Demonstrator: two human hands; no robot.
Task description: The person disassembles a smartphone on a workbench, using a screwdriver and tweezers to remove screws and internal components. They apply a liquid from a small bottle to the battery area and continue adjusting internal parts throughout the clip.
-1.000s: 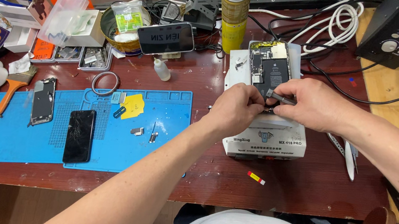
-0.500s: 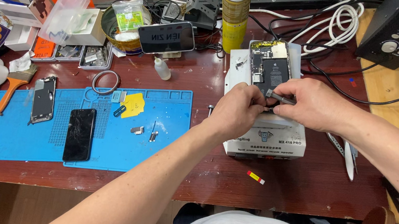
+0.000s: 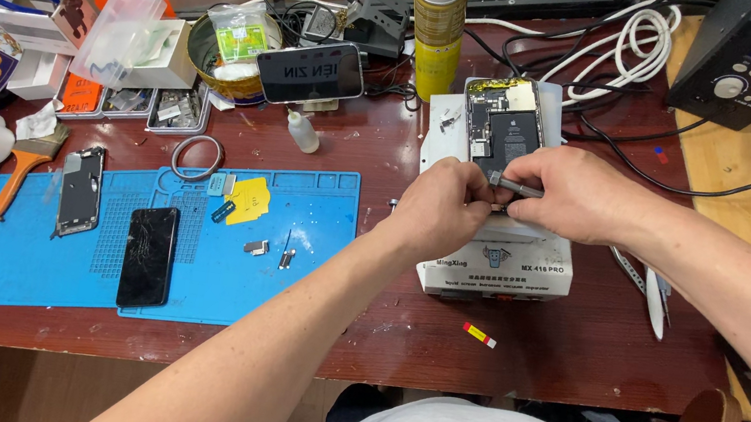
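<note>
Working right of centre in the frame, two hands are meeting over one opened phone (image 3: 505, 121) lying on one white box-shaped machine (image 3: 497, 259); the left hand (image 3: 440, 211) is curling closed at the phone's lower edge, the right hand (image 3: 576, 193) is gripping one slim grey tool (image 3: 510, 184). On the table's blue mat (image 3: 314, 222), lower left, two more phones are lying, one dark (image 3: 149, 255), one opened (image 3: 81, 192), with one yellow spray can (image 3: 437, 27) standing at upper centre

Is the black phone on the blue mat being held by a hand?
No, the black phone lies alone on the blue mat, while both hands work at the opened phone on the white box.
</note>
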